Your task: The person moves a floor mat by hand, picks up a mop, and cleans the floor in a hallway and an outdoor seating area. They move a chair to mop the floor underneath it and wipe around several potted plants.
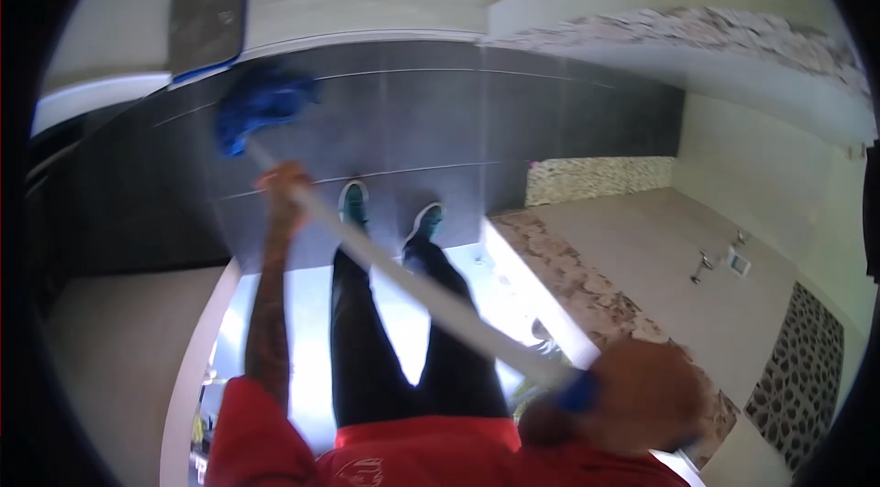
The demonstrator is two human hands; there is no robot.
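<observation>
A mop with a long white handle (412, 285) and a blue head (261, 107) runs slantwise across the view. My left hand (286, 183) is wrapped round the handle a little below the mop head. Close to the camera, my right hand (646, 395) grips the handle's upper end beside a blue end piece (579, 391); it is blurred. The blue head is smeared by motion and lies over the dark floor tiles (431, 116) near the wall, to the left of my shoes (353, 201).
A dark panel with a blue edge (209, 20) is against the far wall at left. On the right, a stone-patterned wall strip (600, 180) sits beside a pale wall with small metal fittings (702, 267). Behind my feet is a bright doorway with a pale frame (532, 276).
</observation>
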